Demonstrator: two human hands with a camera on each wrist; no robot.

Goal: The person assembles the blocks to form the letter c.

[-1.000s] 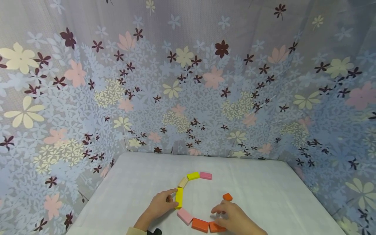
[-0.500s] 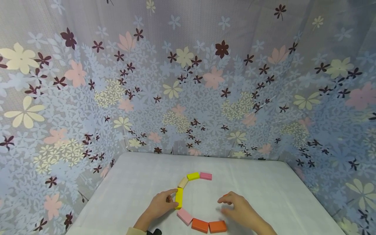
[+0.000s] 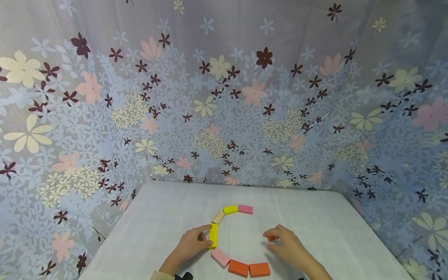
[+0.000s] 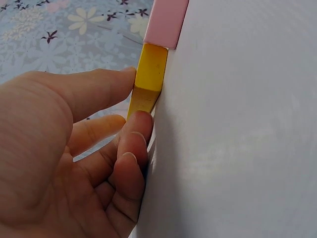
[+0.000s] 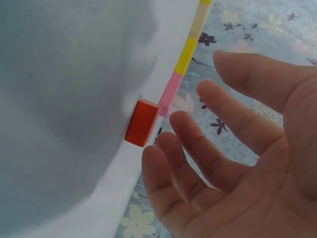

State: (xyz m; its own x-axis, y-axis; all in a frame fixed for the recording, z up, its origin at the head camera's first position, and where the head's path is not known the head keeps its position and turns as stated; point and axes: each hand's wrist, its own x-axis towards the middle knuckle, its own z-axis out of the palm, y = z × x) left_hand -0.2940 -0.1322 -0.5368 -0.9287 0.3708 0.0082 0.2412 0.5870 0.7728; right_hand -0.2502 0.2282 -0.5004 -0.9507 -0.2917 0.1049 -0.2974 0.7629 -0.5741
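A yellow block (image 3: 213, 236) lies on the table as part of a curved row. My left hand (image 3: 191, 244) holds it along its left side, forefinger at the far end and thumb at the near end. In the left wrist view the thumb touches this yellow block (image 4: 151, 69), and the other fingers curl beside it. Over to the right, my right hand (image 3: 288, 247) hovers at a loose orange block (image 3: 271, 237), partly hidden by the fingers. The right wrist view shows that orange block (image 5: 142, 123) apart from the relaxed, spread fingertips.
Beyond the held block the row continues with a plain wooden block (image 3: 218, 217), a small yellow block (image 3: 230, 210) and a pink block (image 3: 245, 209). Nearer me are a light pink block (image 3: 220, 258) and two orange blocks (image 3: 238, 268). A flowered curtain (image 3: 224, 116) surrounds the white table (image 3: 168, 202).
My right hand has moved away from the nearest orange block, rightward and farther from me, to the loose orange block. My left hand has stayed at the yellow block.
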